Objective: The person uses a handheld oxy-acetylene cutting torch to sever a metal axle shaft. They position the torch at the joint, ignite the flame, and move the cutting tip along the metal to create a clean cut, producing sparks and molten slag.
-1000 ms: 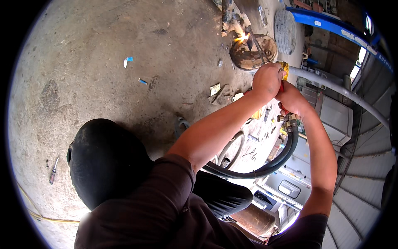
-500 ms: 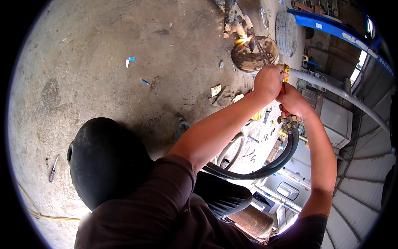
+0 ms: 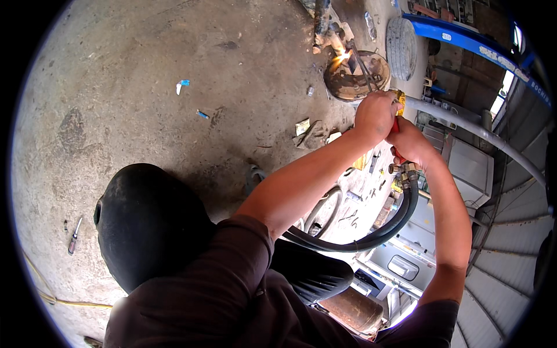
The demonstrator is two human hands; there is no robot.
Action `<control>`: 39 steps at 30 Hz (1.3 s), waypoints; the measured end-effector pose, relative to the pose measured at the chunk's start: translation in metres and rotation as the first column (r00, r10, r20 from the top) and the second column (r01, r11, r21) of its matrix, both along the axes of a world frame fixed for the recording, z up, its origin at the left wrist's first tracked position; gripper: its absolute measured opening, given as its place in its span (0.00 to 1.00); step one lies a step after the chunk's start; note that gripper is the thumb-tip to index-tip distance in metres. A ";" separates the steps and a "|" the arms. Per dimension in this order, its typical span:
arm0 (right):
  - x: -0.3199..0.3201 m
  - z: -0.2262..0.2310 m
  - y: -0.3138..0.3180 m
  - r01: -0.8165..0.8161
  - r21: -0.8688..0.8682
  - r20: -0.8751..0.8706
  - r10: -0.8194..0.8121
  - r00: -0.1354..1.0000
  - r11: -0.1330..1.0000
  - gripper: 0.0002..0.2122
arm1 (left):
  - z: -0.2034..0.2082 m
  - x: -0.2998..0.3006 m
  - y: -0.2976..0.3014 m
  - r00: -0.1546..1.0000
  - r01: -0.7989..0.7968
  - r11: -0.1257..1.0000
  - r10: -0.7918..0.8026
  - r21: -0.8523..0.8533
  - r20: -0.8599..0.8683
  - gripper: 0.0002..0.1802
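Note:
A gas torch with a red handle [image 3: 396, 125] runs between my two hands, its thin metal tubes [image 3: 365, 71] slanting up and left. My right hand [image 3: 411, 142] is wrapped round the handle at the hose end. Farther forward, my left hand [image 3: 376, 114] is closed on the torch beside a yellow part [image 3: 400, 100]. Two dark hoses [image 3: 371, 241] loop down from brass fittings [image 3: 402, 167] under my right hand. An orange-yellow flame [image 3: 341, 58] burns near the torch's far end, against a rusty metal part [image 3: 335, 40] above a round, dirty metal plate [image 3: 378, 72].
A tyre [image 3: 401, 49] stands right of the plate, near a blue beam [image 3: 464, 42] and a grey pipe [image 3: 473, 124]. A screwdriver [image 3: 73, 236] and blue scraps [image 3: 183, 83] lie on the concrete floor. Tools lie scattered below my arms, beyond them a rusty cylinder [image 3: 354, 310].
The flame has changed from a yellow glow to a streakier orange flare pointing down and left. Both hands keep their grip in nearly the same place.

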State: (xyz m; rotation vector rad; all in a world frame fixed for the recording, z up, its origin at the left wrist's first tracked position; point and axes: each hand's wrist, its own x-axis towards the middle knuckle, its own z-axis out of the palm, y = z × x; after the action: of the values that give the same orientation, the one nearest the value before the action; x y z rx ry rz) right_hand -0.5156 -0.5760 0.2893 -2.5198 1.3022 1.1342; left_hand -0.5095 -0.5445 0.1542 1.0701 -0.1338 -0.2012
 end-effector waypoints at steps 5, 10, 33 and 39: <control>-0.002 -0.001 -0.004 -0.007 -0.011 0.006 0.007 1.000 1.000 0.11 | 0.002 0.000 0.002 1.000 0.012 1.000 -0.012 0.008 -0.012 0.13; 0.000 -0.001 -0.001 0.007 -0.023 -0.006 -0.007 1.000 1.000 0.10 | 0.001 0.000 0.000 1.000 0.004 1.000 -0.004 0.017 -0.008 0.13; 0.005 0.001 0.015 0.024 0.013 0.017 -0.024 1.000 1.000 0.09 | 0.001 0.003 0.003 0.999 0.029 0.999 -0.027 0.035 -0.039 0.13; 0.006 0.001 0.013 -0.007 0.001 -0.004 0.007 1.000 1.000 0.09 | -0.002 0.003 0.001 0.999 -0.005 1.000 0.005 0.018 -0.036 0.12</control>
State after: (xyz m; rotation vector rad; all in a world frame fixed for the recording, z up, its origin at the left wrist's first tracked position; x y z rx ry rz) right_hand -0.5095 -0.5633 0.2899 -2.5252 1.2942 1.1416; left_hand -0.5061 -0.5437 0.1524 1.0843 -0.0971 -0.2176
